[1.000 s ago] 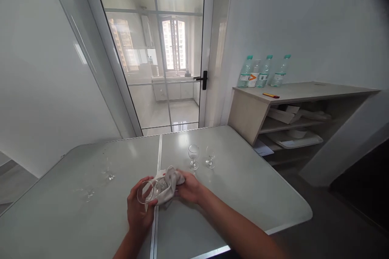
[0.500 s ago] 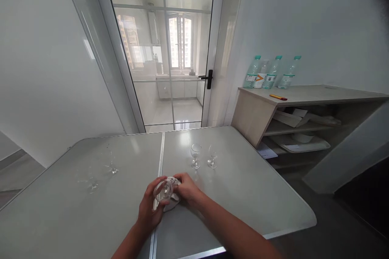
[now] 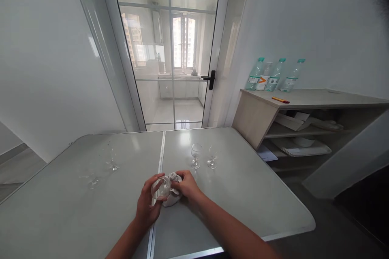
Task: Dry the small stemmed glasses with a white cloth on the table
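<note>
My left hand (image 3: 148,200) is closed around the bowl of a clear stemmed glass (image 3: 161,188), whose open rim faces toward me. On the glass's far right side, my right hand (image 3: 187,185) pinches a white cloth (image 3: 173,199) against its base end; the stem and foot are hidden by the cloth and fingers. Part of the cloth hangs below, between the two hands. Just beyond my hands, a stemmed glass (image 3: 196,156) stands upright on the table, with another stemmed glass (image 3: 212,158) to its right.
Two more clear glasses, one nearer (image 3: 93,182) and one farther (image 3: 113,164), stand on the table's left half. A metal seam (image 3: 162,149) divides the tabletop. At right, a wooden shelf unit (image 3: 255,113) carries several plastic bottles (image 3: 274,76) and an orange-yellow stick-like item (image 3: 280,100).
The held glass has tilted slightly and shifted a little left, its rim now turned more toward me. My right hand and the cloth have moved slightly against it. The camera view has shifted a bit.
</note>
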A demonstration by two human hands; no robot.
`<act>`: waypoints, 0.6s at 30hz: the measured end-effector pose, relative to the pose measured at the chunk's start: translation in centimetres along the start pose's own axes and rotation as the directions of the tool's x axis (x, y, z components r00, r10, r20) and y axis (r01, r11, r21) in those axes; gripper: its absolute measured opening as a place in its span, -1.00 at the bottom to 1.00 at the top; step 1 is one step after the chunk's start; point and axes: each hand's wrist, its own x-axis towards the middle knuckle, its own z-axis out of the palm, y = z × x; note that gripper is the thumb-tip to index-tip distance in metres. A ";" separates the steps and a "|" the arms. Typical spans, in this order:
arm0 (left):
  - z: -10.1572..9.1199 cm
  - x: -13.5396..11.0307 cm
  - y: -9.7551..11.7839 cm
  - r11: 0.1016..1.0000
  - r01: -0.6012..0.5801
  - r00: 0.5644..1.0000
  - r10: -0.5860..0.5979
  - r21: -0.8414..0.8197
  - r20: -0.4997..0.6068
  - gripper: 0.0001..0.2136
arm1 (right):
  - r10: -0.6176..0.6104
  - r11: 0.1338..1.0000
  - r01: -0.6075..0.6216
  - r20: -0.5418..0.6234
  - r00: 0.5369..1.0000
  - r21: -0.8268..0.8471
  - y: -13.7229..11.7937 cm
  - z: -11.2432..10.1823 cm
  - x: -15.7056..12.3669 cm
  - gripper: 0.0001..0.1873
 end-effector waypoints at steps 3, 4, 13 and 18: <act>0.0 0.1 -0.2 0.995 0.039 0.998 -0.043 -0.095 -0.046 -0.48 | 0.072 0.982 -0.087 0.096 0.993 0.165 -0.9 0.1 -0.4 -0.55; 0.0 0.1 -0.3 0.993 0.046 0.998 -0.051 -0.107 -0.043 -0.48 | 0.094 0.963 -0.132 0.166 0.982 0.236 -1.2 0.2 -0.6 -0.53; 0.0 0.3 0.0 0.995 0.068 0.996 -0.072 -0.067 -0.061 -0.45 | 0.153 0.984 -0.167 0.182 0.971 0.060 -0.4 0.1 -0.7 -0.54; -0.3 1.3 0.9 0.996 0.063 0.983 -0.074 -0.069 -0.167 -0.45 | -0.214 0.940 0.162 -0.150 0.965 -0.300 -0.9 -0.9 0.1 -0.54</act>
